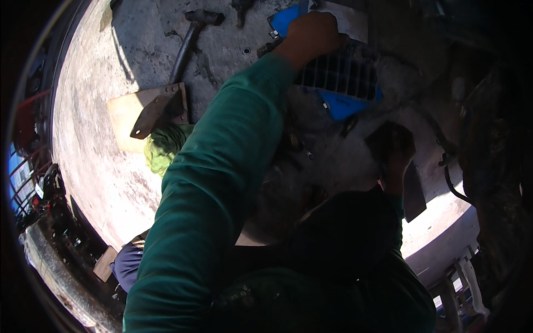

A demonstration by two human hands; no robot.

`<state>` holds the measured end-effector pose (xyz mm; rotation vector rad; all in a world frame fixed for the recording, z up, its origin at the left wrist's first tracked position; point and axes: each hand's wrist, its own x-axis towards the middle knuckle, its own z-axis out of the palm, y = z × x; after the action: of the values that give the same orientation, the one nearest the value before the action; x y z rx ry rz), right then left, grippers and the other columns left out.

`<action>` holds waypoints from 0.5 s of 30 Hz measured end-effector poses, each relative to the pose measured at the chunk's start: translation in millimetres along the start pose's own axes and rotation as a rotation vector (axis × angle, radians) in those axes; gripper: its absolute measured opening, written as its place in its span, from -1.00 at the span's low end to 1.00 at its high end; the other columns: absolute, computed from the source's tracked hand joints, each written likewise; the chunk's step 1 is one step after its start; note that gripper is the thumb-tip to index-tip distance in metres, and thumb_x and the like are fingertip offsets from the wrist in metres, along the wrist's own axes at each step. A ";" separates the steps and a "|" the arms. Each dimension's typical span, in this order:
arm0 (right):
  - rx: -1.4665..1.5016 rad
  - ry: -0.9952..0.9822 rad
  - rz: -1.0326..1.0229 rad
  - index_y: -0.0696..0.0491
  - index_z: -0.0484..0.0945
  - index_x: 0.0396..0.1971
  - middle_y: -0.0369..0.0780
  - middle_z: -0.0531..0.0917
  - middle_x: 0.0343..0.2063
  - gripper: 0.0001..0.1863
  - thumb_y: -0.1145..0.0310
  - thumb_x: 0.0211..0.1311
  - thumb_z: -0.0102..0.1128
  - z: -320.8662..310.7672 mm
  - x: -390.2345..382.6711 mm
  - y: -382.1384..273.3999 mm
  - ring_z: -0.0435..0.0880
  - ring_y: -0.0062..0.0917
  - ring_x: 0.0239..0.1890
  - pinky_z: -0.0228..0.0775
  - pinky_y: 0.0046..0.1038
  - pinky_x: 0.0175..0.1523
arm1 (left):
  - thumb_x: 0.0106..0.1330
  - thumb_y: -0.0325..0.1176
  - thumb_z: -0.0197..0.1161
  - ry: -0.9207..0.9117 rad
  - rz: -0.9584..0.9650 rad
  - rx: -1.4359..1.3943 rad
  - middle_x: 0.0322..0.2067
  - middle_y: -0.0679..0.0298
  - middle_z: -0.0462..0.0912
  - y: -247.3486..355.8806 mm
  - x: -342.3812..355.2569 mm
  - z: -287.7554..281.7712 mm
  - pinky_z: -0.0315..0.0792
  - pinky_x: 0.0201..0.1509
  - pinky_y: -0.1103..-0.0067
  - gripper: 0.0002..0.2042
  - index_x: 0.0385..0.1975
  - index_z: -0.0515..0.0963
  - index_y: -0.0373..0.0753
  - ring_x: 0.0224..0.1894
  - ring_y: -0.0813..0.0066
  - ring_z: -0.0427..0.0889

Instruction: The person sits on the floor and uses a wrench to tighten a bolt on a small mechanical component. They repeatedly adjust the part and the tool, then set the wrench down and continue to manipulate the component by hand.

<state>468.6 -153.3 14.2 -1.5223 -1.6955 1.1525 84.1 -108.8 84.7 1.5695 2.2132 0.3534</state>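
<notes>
My left hand, at the end of a green sleeve, is closed over the far part of a blue case with a dark grid of compartments. What its fingers hold, if anything, is hidden from me. Deep in shadow on the right, my right hand is closed around a dark flat plate, which runs down past the wrist. Its fingers are hard to make out in the dark.
At the upper left lies a hammer. Nearer are a tan board, a dark metal blade-like piece and a yellow-green cloth. A small nut rests on the concrete floor. Hoses or cables run at the right.
</notes>
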 end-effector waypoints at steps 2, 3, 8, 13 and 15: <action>-0.045 -0.008 0.026 0.15 0.51 0.14 -0.11 0.58 0.11 -0.64 0.36 0.42 0.11 2.5 -1.0 2.6 0.52 -0.39 0.16 0.26 -0.35 0.29 | 0.15 -0.01 0.30 -0.013 0.019 0.020 -0.20 0.04 0.71 -1.7 3.8 3.8 0.58 -0.11 0.26 -0.61 -0.27 0.70 -0.24 -0.17 0.06 0.70; -0.066 -0.010 0.039 0.14 0.50 0.17 -0.10 0.56 0.15 -0.63 0.36 0.44 0.07 5.0 -0.6 0.2 0.50 -0.38 0.19 0.23 -0.35 0.32 | 0.14 -0.02 0.29 -0.019 0.032 0.031 -0.20 0.02 0.71 -3.1 7.6 4.3 0.58 -0.11 0.26 -0.61 -0.26 0.70 -0.25 -0.18 0.06 0.70; -0.041 0.068 -0.137 0.19 0.62 -0.11 -0.16 0.70 -0.17 -0.77 0.43 0.28 0.23 6.0 3.4 -6.8 0.65 -0.42 -0.09 0.44 -0.41 0.05 | 0.16 -0.20 0.24 -0.225 0.113 -0.340 -0.39 0.05 0.70 -27.5 22.4 -11.0 0.54 -0.22 0.37 -0.69 -0.28 0.65 -0.34 -0.33 0.23 0.69; -0.080 0.057 -0.145 0.19 0.61 -0.12 -0.16 0.69 -0.18 -0.78 0.44 0.28 0.23 5.6 1.8 -12.8 0.64 -0.42 -0.09 0.43 -0.40 0.06 | 0.20 -0.25 0.19 -0.301 0.009 -0.756 -0.56 0.23 0.58 -40.2 4.8 -30.2 0.42 -0.38 0.48 -0.75 -0.37 0.60 -0.36 -0.48 0.47 0.54; -0.068 0.052 -0.138 0.19 0.61 -0.12 -0.16 0.69 -0.18 -0.78 0.44 0.28 0.22 6.9 1.8 -13.7 0.64 -0.43 -0.09 0.43 -0.40 0.06 | 0.20 -0.26 0.19 -0.296 0.055 -0.778 -0.59 0.28 0.53 -52.7 6.1 -24.3 0.39 -0.43 0.48 -0.76 -0.40 0.58 -0.35 -0.52 0.50 0.49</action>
<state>455.8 -152.7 22.9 -1.4379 -1.7913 0.9853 26.9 -120.2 82.7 1.1497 1.5254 0.8185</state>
